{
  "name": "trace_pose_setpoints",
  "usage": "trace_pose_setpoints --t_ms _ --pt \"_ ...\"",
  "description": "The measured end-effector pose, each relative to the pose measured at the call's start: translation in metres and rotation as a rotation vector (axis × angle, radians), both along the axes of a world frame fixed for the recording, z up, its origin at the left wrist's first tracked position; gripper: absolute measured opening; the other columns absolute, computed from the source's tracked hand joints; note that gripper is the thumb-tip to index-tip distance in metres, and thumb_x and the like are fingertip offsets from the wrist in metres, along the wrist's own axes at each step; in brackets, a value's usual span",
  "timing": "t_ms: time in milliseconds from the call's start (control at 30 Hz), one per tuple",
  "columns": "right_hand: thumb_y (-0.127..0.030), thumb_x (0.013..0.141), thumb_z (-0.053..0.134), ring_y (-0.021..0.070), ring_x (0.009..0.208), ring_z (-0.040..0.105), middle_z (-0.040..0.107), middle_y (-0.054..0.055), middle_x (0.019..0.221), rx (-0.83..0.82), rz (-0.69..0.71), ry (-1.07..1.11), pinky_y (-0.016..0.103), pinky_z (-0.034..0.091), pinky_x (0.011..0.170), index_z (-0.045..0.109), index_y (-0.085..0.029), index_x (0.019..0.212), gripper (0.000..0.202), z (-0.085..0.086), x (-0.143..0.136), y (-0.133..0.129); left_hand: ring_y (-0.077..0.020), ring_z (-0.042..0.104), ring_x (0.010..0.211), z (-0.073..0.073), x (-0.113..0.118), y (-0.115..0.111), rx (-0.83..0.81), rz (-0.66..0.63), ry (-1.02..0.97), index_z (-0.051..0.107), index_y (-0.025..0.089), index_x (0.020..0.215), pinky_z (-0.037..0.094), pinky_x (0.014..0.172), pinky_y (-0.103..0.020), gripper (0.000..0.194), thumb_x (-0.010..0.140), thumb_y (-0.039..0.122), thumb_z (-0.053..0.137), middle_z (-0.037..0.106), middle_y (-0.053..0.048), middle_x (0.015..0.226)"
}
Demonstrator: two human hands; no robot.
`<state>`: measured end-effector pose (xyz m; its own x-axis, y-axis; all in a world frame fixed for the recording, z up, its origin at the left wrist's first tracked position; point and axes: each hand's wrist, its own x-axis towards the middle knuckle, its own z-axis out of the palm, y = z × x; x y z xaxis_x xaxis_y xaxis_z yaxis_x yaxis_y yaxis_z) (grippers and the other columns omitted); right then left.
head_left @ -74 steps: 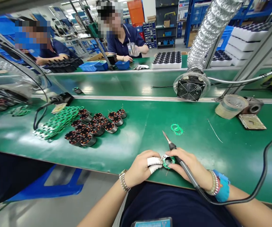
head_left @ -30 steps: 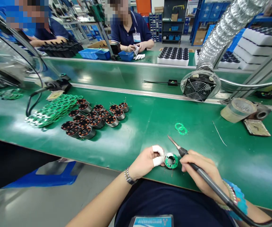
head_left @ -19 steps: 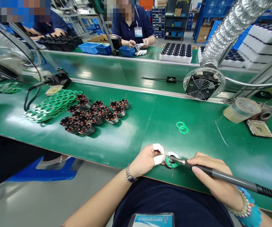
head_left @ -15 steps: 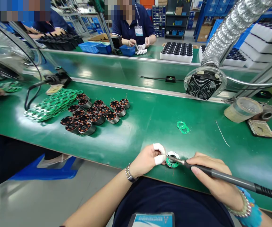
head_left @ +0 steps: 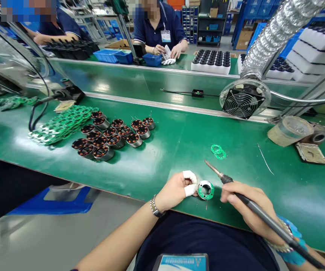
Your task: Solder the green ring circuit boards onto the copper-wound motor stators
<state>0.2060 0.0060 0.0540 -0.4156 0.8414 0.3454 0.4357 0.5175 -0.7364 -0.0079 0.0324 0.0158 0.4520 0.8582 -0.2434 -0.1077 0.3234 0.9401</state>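
A motor stator [head_left: 200, 196] topped with a ring-shaped green circuit board [head_left: 211, 192] sits near the table's front edge. My left hand [head_left: 176, 190], with white covers on thumb and forefinger, is closed at the stator's left side; the exact contact is partly hidden by the fingers. My right hand [head_left: 248, 199] grips a soldering iron [head_left: 243, 197] by its dark handle. The iron's metal tip is raised above and behind the board, apart from it. Two loose green ring boards [head_left: 218, 152] overlap on the table beyond the tip.
Several copper-wound stators [head_left: 116, 141] stand left of centre, beside a pile of green ring boards [head_left: 62, 126]. A fume fan [head_left: 243, 103] hangs at back right. Near it are a plastic cup [head_left: 289, 131], a sponge tray [head_left: 311, 153] and a solder wire [head_left: 265, 159]. Co-workers sit across.
My right hand has lifted the soldering iron's tip off the green board, up and away from me. My left hand and the stator stay in place. A co-worker's hand at far left has gone from view.
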Motion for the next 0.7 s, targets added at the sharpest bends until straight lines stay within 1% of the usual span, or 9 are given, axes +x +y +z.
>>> trace_pose_setpoints --t_ms 133,200,233,300,400,467,533,567,700 --pt "-0.014 0.086 0.051 0.0189 0.109 0.053 0.059 0.009 0.111 -0.018 0.236 -0.078 0.032 0.046 0.092 0.053 -0.019 0.11 0.025 -0.009 -0.011 0.016 -0.0093 0.052 0.057 -0.001 0.0 -0.001 0.032 -0.012 0.0 0.05 0.014 0.068 0.044 0.06 -0.023 0.019 0.068 0.025 0.066 0.052 0.002 0.064" --pt "-0.014 0.085 0.053 0.0187 0.111 0.052 0.056 0.009 0.116 -0.061 0.285 -0.101 0.032 0.045 0.093 0.05 -0.02 0.114 0.03 -0.012 -0.013 0.02 -0.0107 0.055 0.06 -0.002 -0.005 -0.003 0.113 0.001 0.081 0.052 0.015 0.073 0.046 0.061 -0.025 0.016 0.072 0.026 0.063 0.055 0.001 0.068" --pt "-0.014 0.084 0.054 0.0183 0.109 0.053 0.056 0.009 0.115 -0.078 0.286 -0.107 0.031 0.046 0.092 0.05 -0.02 0.115 0.032 -0.013 -0.014 0.021 -0.0121 0.057 0.064 -0.003 -0.009 -0.004 0.207 0.014 0.162 0.054 0.015 0.077 0.047 0.064 -0.026 0.013 0.074 0.026 0.061 0.057 -0.001 0.072" --pt "-0.014 0.084 0.055 0.018 0.104 0.055 0.057 0.009 0.112 -0.095 0.266 -0.107 0.031 0.047 0.089 0.049 -0.021 0.117 0.035 -0.015 -0.014 0.021 -0.0152 0.059 0.075 -0.005 -0.018 -0.008 0.5 -0.006 0.356 0.059 0.016 0.085 0.048 0.071 -0.028 0.009 0.079 0.022 0.056 0.062 -0.005 0.082" --pt "-0.014 0.083 0.056 0.0178 0.1 0.055 0.057 0.008 0.108 -0.096 0.243 -0.092 0.031 0.047 0.086 0.049 -0.021 0.117 0.035 -0.017 -0.013 0.019 -0.0168 0.06 0.083 -0.008 -0.028 -0.015 0.929 -0.159 0.56 0.064 0.021 0.094 0.046 0.074 -0.028 0.017 0.083 0.018 0.051 0.065 -0.007 0.092" --pt "-0.015 0.083 0.056 0.0179 0.098 0.055 0.056 0.008 0.106 -0.097 0.224 -0.087 0.031 0.047 0.085 0.049 -0.02 0.115 0.033 -0.02 -0.013 0.016 -0.0166 0.06 0.08 -0.009 -0.028 -0.018 1.012 -0.221 0.581 0.065 0.022 0.094 0.045 0.072 -0.028 0.017 0.084 0.019 0.052 0.066 -0.007 0.089" --pt "-0.016 0.083 0.057 0.0181 0.094 0.055 0.056 0.008 0.103 -0.089 0.184 -0.082 0.031 0.047 0.082 0.05 -0.02 0.114 0.032 -0.023 -0.015 0.011 -0.0165 0.06 0.079 -0.007 -0.022 -0.019 0.923 -0.191 0.531 0.066 0.02 0.087 0.046 0.072 -0.028 0.012 0.082 0.022 0.055 0.065 -0.007 0.086" --pt "-0.017 0.083 0.058 0.0183 0.093 0.055 0.056 0.008 0.102 -0.076 0.153 -0.076 0.031 0.047 0.081 0.049 -0.02 0.114 0.033 -0.025 -0.015 0.008 -0.0162 0.06 0.078 -0.005 -0.018 -0.019 0.817 -0.156 0.485 0.066 0.018 0.083 0.046 0.072 -0.027 0.01 0.081 0.022 0.056 0.065 -0.007 0.084" --pt "-0.017 0.081 0.06 0.0211 0.092 0.052 0.055 0.009 0.098 0.021 0.024 -0.055 0.034 0.047 0.08 0.047 -0.018 0.116 0.037 -0.031 -0.019 -0.006 -0.0116 0.055 0.058 0.003 -0.001 -0.019 0.161 -0.028 0.256 0.057 0.014 0.074 0.047 0.058 -0.025 0.011 0.076 0.025 0.059 0.057 -0.002 0.066"
